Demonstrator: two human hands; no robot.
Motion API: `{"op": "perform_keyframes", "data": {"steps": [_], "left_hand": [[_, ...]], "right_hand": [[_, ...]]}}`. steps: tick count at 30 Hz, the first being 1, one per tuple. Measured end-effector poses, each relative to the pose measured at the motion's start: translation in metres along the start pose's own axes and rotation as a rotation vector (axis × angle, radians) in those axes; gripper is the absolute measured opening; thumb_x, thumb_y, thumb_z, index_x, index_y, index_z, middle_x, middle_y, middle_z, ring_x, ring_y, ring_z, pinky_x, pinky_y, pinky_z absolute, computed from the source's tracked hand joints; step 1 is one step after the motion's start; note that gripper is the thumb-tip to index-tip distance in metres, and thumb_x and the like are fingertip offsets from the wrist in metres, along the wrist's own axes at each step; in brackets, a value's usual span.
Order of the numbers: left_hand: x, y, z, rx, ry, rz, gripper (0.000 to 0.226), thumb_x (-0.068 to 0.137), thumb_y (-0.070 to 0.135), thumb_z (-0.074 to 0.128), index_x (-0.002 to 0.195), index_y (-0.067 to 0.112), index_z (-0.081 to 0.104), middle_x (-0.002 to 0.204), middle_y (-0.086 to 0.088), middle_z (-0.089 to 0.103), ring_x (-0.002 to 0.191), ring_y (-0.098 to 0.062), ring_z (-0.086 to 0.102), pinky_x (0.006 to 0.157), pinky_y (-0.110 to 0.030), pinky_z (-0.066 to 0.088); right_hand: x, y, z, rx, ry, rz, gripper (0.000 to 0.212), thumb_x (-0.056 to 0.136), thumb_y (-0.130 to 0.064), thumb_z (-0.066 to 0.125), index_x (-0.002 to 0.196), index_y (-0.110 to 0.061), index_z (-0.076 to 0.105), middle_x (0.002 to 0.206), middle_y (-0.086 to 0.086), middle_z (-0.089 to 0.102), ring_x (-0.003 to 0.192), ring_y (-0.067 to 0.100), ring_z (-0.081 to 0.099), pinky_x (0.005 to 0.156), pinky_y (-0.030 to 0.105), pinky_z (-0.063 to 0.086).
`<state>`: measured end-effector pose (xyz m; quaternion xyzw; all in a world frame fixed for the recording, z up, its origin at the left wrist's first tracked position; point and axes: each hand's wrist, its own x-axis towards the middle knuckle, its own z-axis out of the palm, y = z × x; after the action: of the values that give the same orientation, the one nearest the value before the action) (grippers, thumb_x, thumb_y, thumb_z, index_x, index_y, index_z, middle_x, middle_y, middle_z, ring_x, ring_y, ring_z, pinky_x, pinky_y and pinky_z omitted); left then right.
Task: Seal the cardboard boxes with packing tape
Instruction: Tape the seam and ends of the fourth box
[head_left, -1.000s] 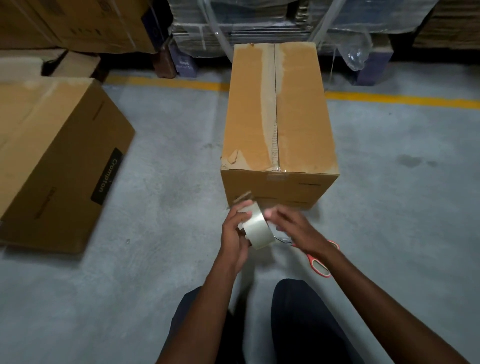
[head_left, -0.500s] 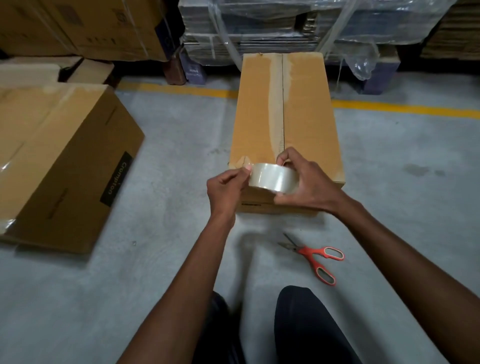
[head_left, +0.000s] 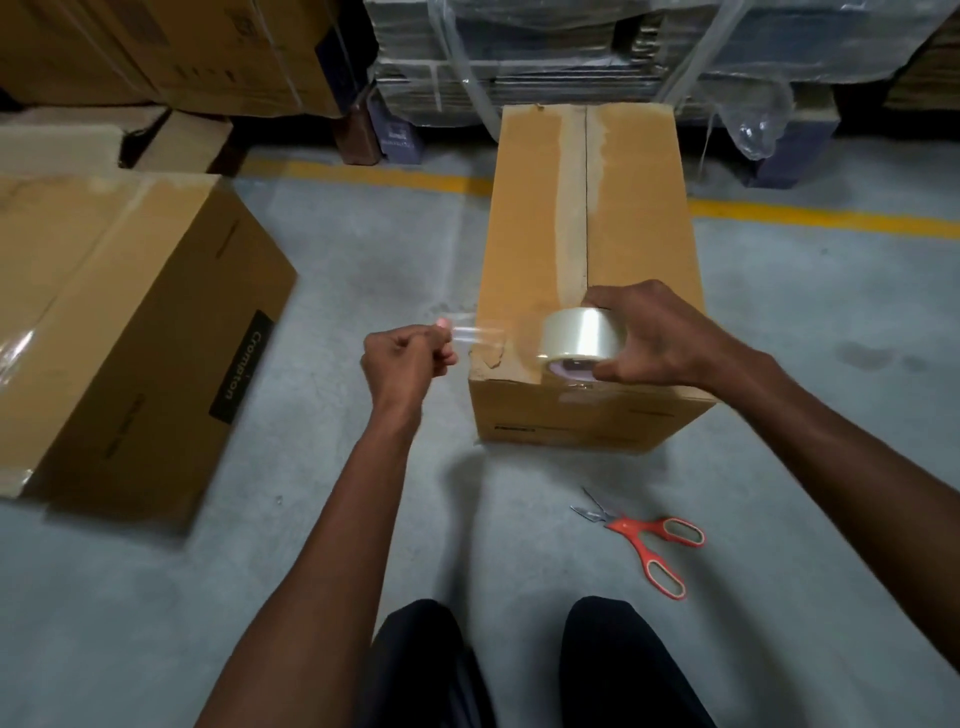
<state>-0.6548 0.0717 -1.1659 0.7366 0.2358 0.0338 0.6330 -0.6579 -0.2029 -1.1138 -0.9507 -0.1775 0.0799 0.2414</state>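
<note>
Right hand (head_left: 657, 340) curls round the tape roll (head_left: 579, 335), fingers over the top, thumb under, holding it at the near edge of the box (head_left: 623, 249) top. Left hand (head_left: 402, 358) is fisted, pinching the free tape end (head_left: 475, 334) between thumb and forefinger, just left of the box's near left corner. A clear strip spans from pinch to roll. Both forearms reach forward, bare.

Box stands on grey concrete floor (head_left: 363, 260), flaps closed, centre seam (head_left: 587, 208) bare; pale torn bands flank the seam. Near left corner is ragged. Scissors (head_left: 649, 540), orange handles, lie on the floor near the box's near side. Second box (head_left: 130, 332), larger, sits at left with glossy tape on its edges. Yellow line (head_left: 831, 221) crosses the floor beyond. Wrapped pallets (head_left: 571, 47) and stacked cartons (head_left: 156, 47) line the back.
</note>
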Motion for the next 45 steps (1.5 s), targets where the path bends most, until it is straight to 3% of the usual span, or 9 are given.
{"op": "perform_keyframes", "data": {"steps": [7, 17, 23, 25, 28, 31, 34, 38, 45], "left_hand": [[-0.002, -0.032, -0.010, -0.029, 0.002, -0.172, 0.021, 0.091, 0.017, 0.076, 0.072, 0.008, 0.076, 0.063, -0.007, 0.069, 0.062, -0.020, 0.068, 0.066, -0.033, 0.057], [-0.010, -0.050, 0.009, 0.050, -0.017, -0.155, 0.025, 0.096, 0.021, 0.070, 0.074, 0.009, 0.076, 0.064, -0.003, 0.069, 0.060, -0.017, 0.067, 0.064, -0.033, 0.057], [-0.011, -0.064, 0.025, 0.217, 0.016, -0.065, 0.028, 0.098, 0.031, 0.066, 0.073, 0.021, 0.072, 0.071, -0.003, 0.071, 0.062, -0.019, 0.069, 0.069, -0.048, 0.064], [-0.011, -0.061, 0.029, 0.302, 0.051, -0.105, 0.019, 0.094, 0.043, 0.069, 0.099, 0.026, 0.074, 0.100, -0.008, 0.075, 0.079, -0.026, 0.073, 0.068, -0.047, 0.064], [-0.007, -0.065, 0.025, 0.544, 0.046, -0.236, 0.082, 0.085, 0.051, 0.077, 0.152, 0.024, 0.038, 0.147, -0.014, 0.048, 0.117, -0.039, 0.062, 0.087, -0.048, 0.059], [-0.026, -0.057, 0.027, 0.515, 0.176, 0.195, 0.047, 0.097, 0.021, 0.064, 0.142, 0.015, 0.050, 0.141, -0.012, 0.052, 0.127, -0.034, 0.054, 0.106, -0.044, 0.044], [-0.048, -0.059, 0.043, 0.554, -0.054, 0.535, 0.054, 0.097, 0.013, 0.044, 0.151, 0.008, 0.047, 0.155, -0.014, 0.047, 0.144, -0.029, 0.039, 0.122, -0.043, 0.024], [-0.056, -0.079, 0.048, 0.775, -0.375, 0.612, 0.083, 0.087, 0.018, 0.037, 0.162, 0.001, 0.008, 0.171, -0.016, -0.002, 0.158, -0.029, -0.009, 0.129, -0.042, 0.001], [-0.048, -0.076, 0.039, 0.932, -0.469, 0.633, 0.098, 0.078, 0.024, 0.045, 0.159, -0.006, -0.001, 0.168, -0.024, -0.010, 0.153, -0.034, -0.019, 0.127, -0.048, 0.004]], "right_hand": [[-0.041, 0.051, -0.037, 0.074, -0.012, 0.127, 0.036, 0.067, -0.016, 0.089, 0.088, -0.027, 0.062, 0.084, -0.006, 0.067, 0.076, 0.005, 0.062, 0.056, 0.027, 0.044], [-0.064, 0.061, -0.023, 0.024, 0.021, 0.097, 0.038, 0.065, -0.023, 0.091, 0.091, -0.024, 0.063, 0.079, -0.005, 0.066, 0.073, 0.004, 0.061, 0.055, 0.024, 0.042], [-0.065, 0.063, -0.016, -0.003, 0.030, 0.052, 0.042, 0.066, -0.042, 0.087, 0.095, -0.027, 0.061, 0.084, -0.001, 0.067, 0.074, 0.016, 0.063, 0.056, 0.023, 0.042], [-0.066, 0.061, -0.014, -0.014, 0.057, 0.029, 0.042, 0.066, -0.049, 0.084, 0.092, -0.033, 0.056, 0.081, -0.002, 0.065, 0.073, 0.022, 0.063, 0.057, 0.028, 0.041], [-0.068, 0.060, -0.013, -0.017, 0.094, 0.040, 0.044, 0.065, -0.051, 0.086, 0.091, -0.030, 0.057, 0.079, -0.003, 0.064, 0.074, 0.022, 0.062, 0.061, 0.030, 0.041], [-0.073, 0.060, -0.008, 0.000, 0.132, 0.065, 0.049, 0.064, -0.055, 0.086, 0.094, -0.025, 0.062, 0.082, -0.003, 0.066, 0.077, 0.022, 0.064, 0.062, 0.031, 0.044], [-0.080, 0.059, 0.002, 0.045, 0.194, 0.093, 0.057, 0.061, -0.059, 0.085, 0.101, -0.024, 0.062, 0.087, -0.006, 0.065, 0.079, 0.019, 0.063, 0.064, 0.031, 0.046], [-0.095, 0.069, 0.019, 0.134, 0.342, 0.178, 0.059, 0.065, -0.025, 0.093, 0.115, -0.020, 0.061, 0.102, 0.000, 0.067, 0.087, 0.020, 0.061, 0.072, 0.035, 0.053], [-0.113, 0.085, 0.063, 0.334, 0.555, 0.343, 0.048, 0.076, -0.004, 0.080, 0.118, -0.014, 0.059, 0.118, 0.007, 0.062, 0.102, 0.019, 0.062, 0.073, 0.020, 0.050]]}}
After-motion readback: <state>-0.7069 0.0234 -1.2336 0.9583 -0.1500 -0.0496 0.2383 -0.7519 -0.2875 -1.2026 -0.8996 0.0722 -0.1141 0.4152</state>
